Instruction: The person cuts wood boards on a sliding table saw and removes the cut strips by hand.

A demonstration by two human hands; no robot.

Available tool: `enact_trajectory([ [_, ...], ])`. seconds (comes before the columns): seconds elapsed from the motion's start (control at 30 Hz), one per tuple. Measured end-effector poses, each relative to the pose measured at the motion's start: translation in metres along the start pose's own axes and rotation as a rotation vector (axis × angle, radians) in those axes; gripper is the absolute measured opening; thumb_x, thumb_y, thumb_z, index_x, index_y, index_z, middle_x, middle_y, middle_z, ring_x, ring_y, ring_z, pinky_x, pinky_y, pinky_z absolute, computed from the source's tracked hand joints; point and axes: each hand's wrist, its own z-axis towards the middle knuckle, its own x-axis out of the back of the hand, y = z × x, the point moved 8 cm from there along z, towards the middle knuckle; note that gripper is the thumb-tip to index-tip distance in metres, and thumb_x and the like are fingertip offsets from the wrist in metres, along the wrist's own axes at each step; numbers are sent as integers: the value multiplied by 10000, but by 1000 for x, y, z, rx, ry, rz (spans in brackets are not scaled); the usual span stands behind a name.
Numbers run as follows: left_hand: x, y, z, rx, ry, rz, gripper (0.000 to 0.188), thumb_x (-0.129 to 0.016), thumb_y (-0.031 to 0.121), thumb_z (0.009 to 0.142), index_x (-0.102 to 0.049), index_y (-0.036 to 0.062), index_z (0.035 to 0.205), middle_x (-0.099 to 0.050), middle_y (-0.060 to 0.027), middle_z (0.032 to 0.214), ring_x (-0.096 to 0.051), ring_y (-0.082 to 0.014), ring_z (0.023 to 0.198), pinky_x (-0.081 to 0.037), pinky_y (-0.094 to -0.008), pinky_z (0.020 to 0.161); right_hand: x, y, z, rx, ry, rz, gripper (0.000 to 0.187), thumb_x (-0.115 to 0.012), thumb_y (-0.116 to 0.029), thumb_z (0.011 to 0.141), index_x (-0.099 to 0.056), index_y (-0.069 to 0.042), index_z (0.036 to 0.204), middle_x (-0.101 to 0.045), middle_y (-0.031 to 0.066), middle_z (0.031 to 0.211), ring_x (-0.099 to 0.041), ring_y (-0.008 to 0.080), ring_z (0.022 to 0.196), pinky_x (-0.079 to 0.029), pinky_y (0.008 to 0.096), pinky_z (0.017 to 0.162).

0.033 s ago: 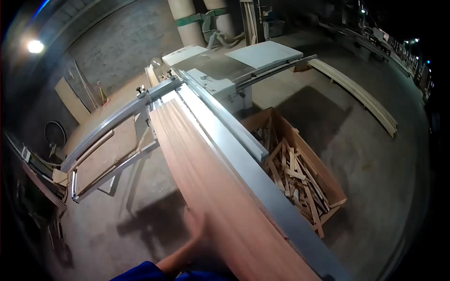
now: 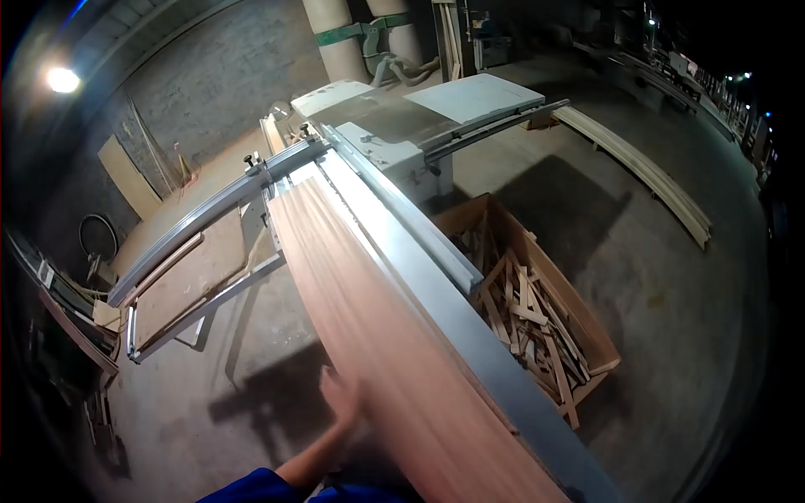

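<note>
A long, wide reddish-brown wooden board (image 2: pixel 369 335) lies lengthwise on the silver sliding table (image 2: pixel 470 335) of a panel saw. Its far end sits close to the metal crosscut fence (image 2: pixel 218 210). My left hand (image 2: pixel 340 396), coming out of a blue sleeve, is at the board's left edge near me. Its fingers look apart and somewhat blurred, and it grips nothing that I can see. Whether the palm touches the board's edge I cannot make out. My right hand is out of view.
Right of the sliding table stands a brown bin (image 2: pixel 579 310) full of wood offcuts. Beyond are the saw's white table (image 2: pixel 474 99) and a stack of long pale strips (image 2: pixel 641 172). A support frame with a brown panel (image 2: pixel 193 268) juts left. Dust-collector bags (image 2: pixel 340 54) stand behind.
My left hand has shifted slightly left, its fingers a little off the board's edge. The board looks unmoved.
</note>
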Motion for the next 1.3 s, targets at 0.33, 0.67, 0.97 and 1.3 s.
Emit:
enact_trajectory([
  [0.33, -62, -6, 150, -140, -69, 263, 736, -608, 288, 921, -327, -91, 1484, -262, -305, 1572, -193, -440, 1484, -136, -507, 1222, -72, -61, 33, 102, -19, -34, 629, -681, -386, 827, -566, -116, 1383, -549, 134, 1397, -473, 381, 1330, -355, 596, 1099],
  [0.67, -132, 73, 231, -171, -26, 190, 684, -638, 244, 916, -365, -82, 1452, -308, -305, 1544, -212, -443, 1473, -144, -512, 1224, -60, -56, 137, 9, 74, 25, 531, -605, -444, 906, -574, -213, 1383, -621, 134, 1281, -565, 400, 1238, -452, 634, 1022],
  [0.97, -150, 74, 291, -252, 11, 132, 709, -643, 217, 927, -321, -101, 1474, -348, -314, 1517, -255, -458, 1448, -180, -484, 1219, -79, -59, 189, 100, -224, 58, 787, -698, -502, 818, -481, -65, 1436, -458, 186, 1467, -374, 494, 1387, -296, 701, 1118],
  [1.3, -156, 73, 342, -308, 66, 105, 718, -669, 224, 908, -341, -100, 1458, -389, -326, 1468, -314, -462, 1404, -241, -493, 1188, -76, -90, 232, 123, -32, 15, 786, -596, -615, 884, -495, -42, 1413, -469, 211, 1451, -391, 500, 1373, -291, 716, 1101],
])
